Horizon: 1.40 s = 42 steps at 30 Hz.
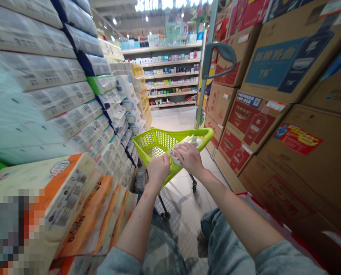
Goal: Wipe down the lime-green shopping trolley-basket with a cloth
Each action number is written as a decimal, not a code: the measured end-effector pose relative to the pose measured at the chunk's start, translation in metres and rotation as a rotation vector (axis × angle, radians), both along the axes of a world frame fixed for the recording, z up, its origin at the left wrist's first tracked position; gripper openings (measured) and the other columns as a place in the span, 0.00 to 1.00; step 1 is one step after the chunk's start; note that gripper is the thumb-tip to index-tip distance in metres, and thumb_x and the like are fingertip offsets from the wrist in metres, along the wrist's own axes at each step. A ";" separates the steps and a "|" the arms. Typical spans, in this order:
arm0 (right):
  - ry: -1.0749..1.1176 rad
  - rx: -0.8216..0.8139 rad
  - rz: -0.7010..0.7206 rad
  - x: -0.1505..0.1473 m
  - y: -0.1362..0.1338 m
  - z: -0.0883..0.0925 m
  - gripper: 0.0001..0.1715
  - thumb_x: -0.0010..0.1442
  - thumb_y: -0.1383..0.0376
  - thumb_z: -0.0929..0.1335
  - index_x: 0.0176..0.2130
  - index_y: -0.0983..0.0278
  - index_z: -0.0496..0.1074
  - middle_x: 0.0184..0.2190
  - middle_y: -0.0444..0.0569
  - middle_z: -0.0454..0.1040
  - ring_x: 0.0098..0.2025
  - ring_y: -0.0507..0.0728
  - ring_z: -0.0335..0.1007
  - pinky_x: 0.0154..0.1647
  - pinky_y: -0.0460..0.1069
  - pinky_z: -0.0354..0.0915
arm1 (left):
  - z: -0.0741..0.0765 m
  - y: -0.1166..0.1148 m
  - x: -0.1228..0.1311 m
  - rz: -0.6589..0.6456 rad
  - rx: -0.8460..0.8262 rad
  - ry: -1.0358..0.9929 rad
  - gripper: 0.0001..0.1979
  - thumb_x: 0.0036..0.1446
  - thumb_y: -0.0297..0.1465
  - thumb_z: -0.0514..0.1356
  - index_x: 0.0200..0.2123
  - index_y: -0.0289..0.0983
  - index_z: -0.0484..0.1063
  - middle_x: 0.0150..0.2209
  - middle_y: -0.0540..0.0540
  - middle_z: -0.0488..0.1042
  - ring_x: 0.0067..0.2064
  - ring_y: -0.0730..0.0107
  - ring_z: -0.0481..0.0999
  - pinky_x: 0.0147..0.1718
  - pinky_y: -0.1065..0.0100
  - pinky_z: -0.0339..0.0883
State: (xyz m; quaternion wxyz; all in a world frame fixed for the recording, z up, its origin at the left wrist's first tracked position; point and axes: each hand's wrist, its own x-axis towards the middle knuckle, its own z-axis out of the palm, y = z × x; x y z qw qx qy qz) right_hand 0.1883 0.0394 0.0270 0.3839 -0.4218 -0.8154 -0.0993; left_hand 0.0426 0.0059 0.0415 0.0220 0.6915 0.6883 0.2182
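A lime-green plastic shopping basket on wheels (155, 142) stands in the aisle in front of me. My left hand (158, 169) is closed over its near rim. My right hand (189, 157) is closed on a clear plastic packet (187, 144) with white contents, held over the basket's near right corner. Part of the packet is hidden under my fingers. Both forearms reach forward from grey sleeves.
Stacked packs of tissue paper (58, 110) wall the left side of the aisle, orange packs (81, 206) nearest. Brown and red cartons (273, 95) are piled on the right. Stocked shelves (173, 72) close the far end. A grey-green trolley handle (220, 57) stands by the cartons.
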 end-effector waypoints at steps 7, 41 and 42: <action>0.221 0.198 0.040 -0.001 -0.030 -0.056 0.16 0.64 0.63 0.58 0.49 0.63 0.66 0.52 0.53 0.67 0.60 0.60 0.54 0.63 0.61 0.48 | -0.006 0.003 -0.004 -0.041 0.119 -0.222 0.24 0.64 0.33 0.37 0.30 0.37 0.71 0.29 0.45 0.75 0.33 0.66 0.73 0.33 0.67 0.59; 0.120 0.042 -0.102 -0.006 -0.035 -0.022 0.12 0.62 0.60 0.61 0.37 0.63 0.70 0.38 0.51 0.73 0.46 0.59 0.65 0.54 0.56 0.57 | -0.031 0.019 0.024 -0.152 0.339 -0.937 0.21 0.66 0.39 0.36 0.54 0.38 0.59 0.49 0.42 0.69 0.52 0.70 0.68 0.54 0.65 0.59; 0.086 0.028 -0.147 -0.010 -0.034 -0.017 0.12 0.62 0.60 0.61 0.33 0.63 0.70 0.33 0.51 0.73 0.42 0.58 0.65 0.50 0.54 0.58 | -0.032 0.019 0.024 -0.165 0.331 -0.984 0.22 0.66 0.39 0.37 0.55 0.38 0.59 0.50 0.42 0.69 0.53 0.70 0.68 0.53 0.65 0.60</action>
